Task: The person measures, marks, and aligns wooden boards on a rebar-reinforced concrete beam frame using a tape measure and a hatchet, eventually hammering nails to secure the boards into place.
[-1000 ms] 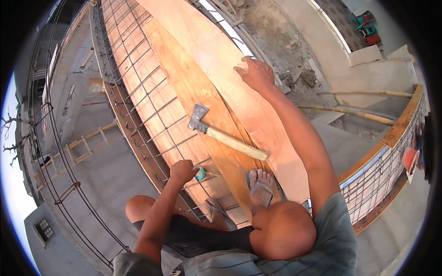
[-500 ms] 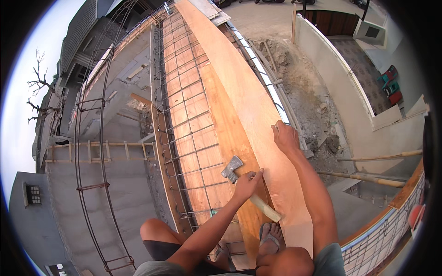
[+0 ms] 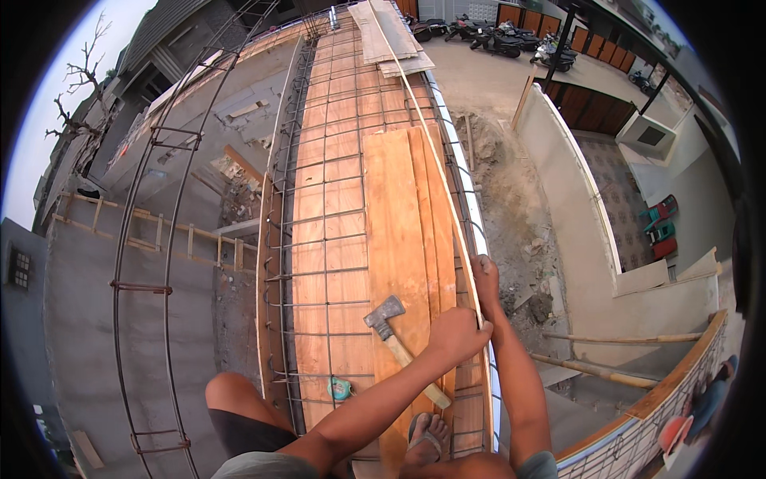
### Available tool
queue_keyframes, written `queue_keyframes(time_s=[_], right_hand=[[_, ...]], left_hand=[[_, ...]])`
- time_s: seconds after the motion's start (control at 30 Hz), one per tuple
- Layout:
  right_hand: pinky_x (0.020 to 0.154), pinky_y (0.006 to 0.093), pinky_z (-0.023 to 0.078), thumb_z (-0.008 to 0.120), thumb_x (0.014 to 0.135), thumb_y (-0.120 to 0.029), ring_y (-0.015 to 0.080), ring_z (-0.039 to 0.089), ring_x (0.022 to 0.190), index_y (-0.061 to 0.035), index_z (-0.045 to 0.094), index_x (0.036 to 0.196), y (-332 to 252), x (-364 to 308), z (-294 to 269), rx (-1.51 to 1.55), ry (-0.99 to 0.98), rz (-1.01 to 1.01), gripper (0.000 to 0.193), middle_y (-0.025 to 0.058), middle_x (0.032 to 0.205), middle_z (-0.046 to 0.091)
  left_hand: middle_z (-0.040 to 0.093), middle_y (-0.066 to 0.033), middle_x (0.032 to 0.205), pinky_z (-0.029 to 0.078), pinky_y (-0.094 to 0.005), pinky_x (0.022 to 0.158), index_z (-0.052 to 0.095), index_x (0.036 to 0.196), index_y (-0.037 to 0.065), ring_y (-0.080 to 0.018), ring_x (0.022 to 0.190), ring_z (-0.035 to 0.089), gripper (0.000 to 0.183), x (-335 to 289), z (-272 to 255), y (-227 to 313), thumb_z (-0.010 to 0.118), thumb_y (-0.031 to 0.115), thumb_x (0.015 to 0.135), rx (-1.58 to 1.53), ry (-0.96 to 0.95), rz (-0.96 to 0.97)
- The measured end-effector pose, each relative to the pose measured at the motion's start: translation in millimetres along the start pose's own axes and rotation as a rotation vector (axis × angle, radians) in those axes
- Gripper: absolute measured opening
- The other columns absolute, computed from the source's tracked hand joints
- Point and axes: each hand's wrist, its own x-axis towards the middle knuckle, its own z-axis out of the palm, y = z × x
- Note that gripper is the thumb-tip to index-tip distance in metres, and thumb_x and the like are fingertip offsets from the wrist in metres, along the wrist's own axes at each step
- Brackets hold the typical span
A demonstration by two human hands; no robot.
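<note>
A long, thin plywood strip (image 3: 455, 212) stands on its edge and runs from near me to the far end of the formwork. My left hand (image 3: 460, 338) is closed on its near part, thumb along the upper edge. Just beyond, on the strip's right side, my right hand (image 3: 486, 281) also grips it; some of its fingers are hidden. Left of the strip, several flat wooden boards (image 3: 391, 231) lie stacked on the rebar mesh. A hatchet (image 3: 384, 312) with a wooden handle rests on them, partly under my left forearm. A teal tape measure (image 3: 341, 389) lies beside the boards.
Rebar mesh (image 3: 325, 191) covers the plywood deck. Grey-white offcuts (image 3: 387, 40) lie at the far end. A tall rebar cage (image 3: 120, 287) stands left. Beyond the deck's right edge, the ground (image 3: 511, 191) drops lower. At lower right is a person with a reddish hat (image 3: 675, 434).
The plywood strip has turned from lying flat to standing on edge, uncovering the stacked boards. My left hand has moved right and now grips it. My view has shifted, showing the tape measure fully.
</note>
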Motion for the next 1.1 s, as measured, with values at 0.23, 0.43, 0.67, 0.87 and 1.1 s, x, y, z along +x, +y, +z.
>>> queue_keyframes(time_s=[0.23,0.43,0.67,0.87,1.1], right_hand=[[0.076,0.0334,0.050,0.062,0.097,-0.028,0.0178,0.064,0.079,0.0023,0.070,0.098,-0.8,0.5,-2.2,-0.222,-0.006,0.000,0.031,0.0148,0.084,0.071],[0.062,0.0521,0.046,0.067,0.092,-0.020,0.0485,0.061,0.068,0.0024,0.058,0.080,-41.3,-9.7,6.8,-0.618,0.195,-0.333,0.027,0.0269,0.071,0.062],[0.064,0.0500,0.049,0.071,0.090,-0.025,0.0443,0.064,0.071,-0.0010,0.063,0.083,-28.9,-2.0,-25.2,-0.604,0.107,-0.284,0.026,0.0226,0.072,0.065],[0.066,0.0446,0.051,0.079,0.084,-0.038,0.0372,0.069,0.074,-0.0050,0.069,0.082,-30.8,-22.4,-33.1,-0.698,0.214,-0.200,0.034,0.0170,0.075,0.070],[0.069,0.0406,0.051,0.082,0.078,-0.052,0.0270,0.069,0.074,-0.0051,0.074,0.082,14.8,-21.0,-81.9,-0.165,-0.193,0.398,0.047,0.0143,0.077,0.071]], left_hand=[[0.067,-0.0271,0.072,0.055,-0.0521,0.068,0.069,0.074,-0.006,-0.0441,0.072,0.069,0.056,-3.5,11.9,-14.0,0.059,0.047,0.089,0.029,0.028,-0.003],[0.063,-0.0296,0.066,0.053,-0.0496,0.065,0.066,0.071,-0.010,-0.0440,0.066,0.067,0.061,4.5,58.6,-74.2,0.058,0.045,0.095,-0.264,0.192,-0.225],[0.057,-0.0220,0.055,0.045,-0.0446,0.056,0.059,0.064,-0.008,-0.0292,0.053,0.060,0.061,8.5,78.5,-78.5,0.065,0.044,0.095,-0.652,0.143,-0.265],[0.048,-0.0037,0.053,0.036,-0.0340,0.048,0.054,0.060,0.003,-0.0151,0.047,0.046,0.062,8.1,95.6,-95.6,0.061,0.051,0.098,-0.849,0.058,-0.407],[0.049,-0.0051,0.053,0.041,-0.0339,0.047,0.056,0.063,0.003,-0.0166,0.046,0.050,0.066,12.5,93.7,-103.0,0.057,0.060,0.097,-0.733,-0.055,-0.447]])
